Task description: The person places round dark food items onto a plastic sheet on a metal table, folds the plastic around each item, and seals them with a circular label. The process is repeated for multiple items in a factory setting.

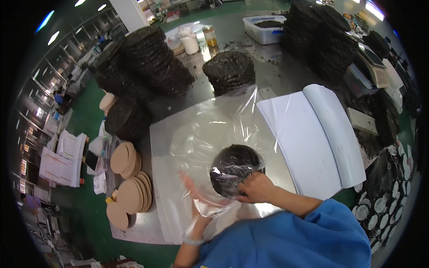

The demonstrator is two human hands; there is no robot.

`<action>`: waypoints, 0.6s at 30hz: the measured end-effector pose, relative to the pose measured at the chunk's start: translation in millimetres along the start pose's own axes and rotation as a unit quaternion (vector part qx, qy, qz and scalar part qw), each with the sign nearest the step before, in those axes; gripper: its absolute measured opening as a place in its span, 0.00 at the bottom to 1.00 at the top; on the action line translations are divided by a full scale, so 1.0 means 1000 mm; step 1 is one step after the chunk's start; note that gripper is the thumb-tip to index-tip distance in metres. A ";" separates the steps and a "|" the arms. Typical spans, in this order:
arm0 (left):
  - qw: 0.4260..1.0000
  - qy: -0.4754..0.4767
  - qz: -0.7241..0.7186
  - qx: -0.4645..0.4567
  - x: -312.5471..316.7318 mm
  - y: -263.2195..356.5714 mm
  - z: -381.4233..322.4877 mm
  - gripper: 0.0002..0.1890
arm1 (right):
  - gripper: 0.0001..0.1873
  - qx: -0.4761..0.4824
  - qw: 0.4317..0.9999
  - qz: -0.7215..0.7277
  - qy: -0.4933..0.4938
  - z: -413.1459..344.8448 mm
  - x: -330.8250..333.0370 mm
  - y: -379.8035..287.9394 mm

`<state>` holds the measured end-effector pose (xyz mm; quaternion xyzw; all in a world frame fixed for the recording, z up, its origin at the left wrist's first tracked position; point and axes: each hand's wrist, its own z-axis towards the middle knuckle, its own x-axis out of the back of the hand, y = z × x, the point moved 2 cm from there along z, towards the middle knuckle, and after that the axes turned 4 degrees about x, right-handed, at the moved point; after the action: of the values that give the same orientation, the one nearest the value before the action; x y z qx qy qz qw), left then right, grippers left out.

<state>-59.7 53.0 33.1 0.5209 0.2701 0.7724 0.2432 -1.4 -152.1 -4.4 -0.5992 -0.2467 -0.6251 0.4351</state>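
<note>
A dark, rough-surfaced round cake (pixel 231 164) lies in front of me under clear plastic film (pixel 197 147), which looks like a large bag. My right hand (pixel 257 187) grips the near right edge of the cake with bent fingers. Left of the cake, my left hand (pixel 194 187) is inside or beneath the film, fingers and thumb spread wide apart. The film blurs its outline and drapes over the wrist. Underneath lies a pale, smooth sheet (pixel 164 187) on the metal table.
Tall stacks of dark cakes (pixel 150 60) stand behind left, with another stack (pixel 315 40) behind right. A shorter stack (pixel 229 70) sits ahead. Tan discs (pixel 129 196) are piled left. White sheets (pixel 295 134) lie right. A plastic tub (pixel 264 37) and jar (pixel 209 36) stand farther back.
</note>
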 end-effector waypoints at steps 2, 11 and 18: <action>0.982 -0.016 -0.175 -0.064 -0.032 0.036 0.025 0.42 | 0.22 0.065 0.997 0.008 0.035 -0.009 0.011 0.001; 0.968 -0.153 0.105 -0.169 -0.082 0.021 0.048 0.11 | 0.41 -0.080 0.973 0.171 0.130 0.006 0.085 0.040; 0.889 -0.389 -0.159 0.182 0.015 -0.045 0.147 0.53 | 0.43 0.055 0.958 0.237 0.151 0.041 0.022 0.016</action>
<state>76.8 120.1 58.6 0.7649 0.3688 0.3963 0.3491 35.7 -131.6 19.8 -0.5146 -0.0625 -0.5725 0.6352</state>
